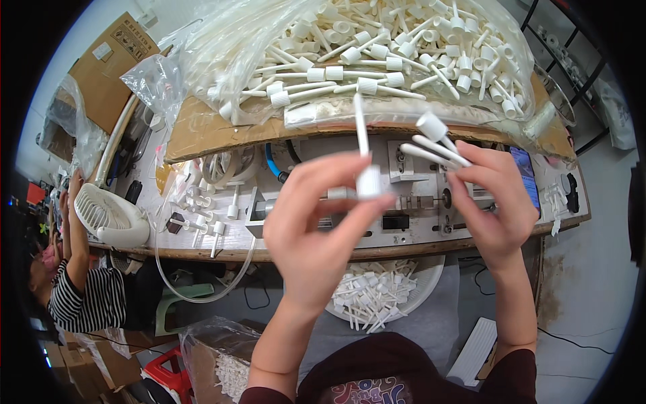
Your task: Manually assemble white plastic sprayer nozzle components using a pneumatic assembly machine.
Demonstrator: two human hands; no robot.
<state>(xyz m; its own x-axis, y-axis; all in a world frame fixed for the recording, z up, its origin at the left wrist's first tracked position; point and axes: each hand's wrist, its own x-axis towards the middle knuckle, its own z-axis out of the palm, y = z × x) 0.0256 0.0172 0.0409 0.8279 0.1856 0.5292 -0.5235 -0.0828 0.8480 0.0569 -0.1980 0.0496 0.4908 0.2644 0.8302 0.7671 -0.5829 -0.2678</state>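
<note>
My left hand (313,222) pinches a white cap with a long stem (369,180) by its cap, the stem pointing up. Beside it, my right hand (494,198) is closed on several more white caps with stems (431,126). One cap there faces up and left, and pale stem ends stick out below it. Both hands are raised in front of a small metal bench fixture (417,202), which they partly hide. The left hand and its piece are a little blurred.
A large plastic bag (232,44) of similar capped stems lies on cardboard (195,131) at the back. A round basket (431,286) of them stands below the table edge. At left are a white fan (111,214), loose pieces and another person in stripes (94,296). A phone (525,176) lies right.
</note>
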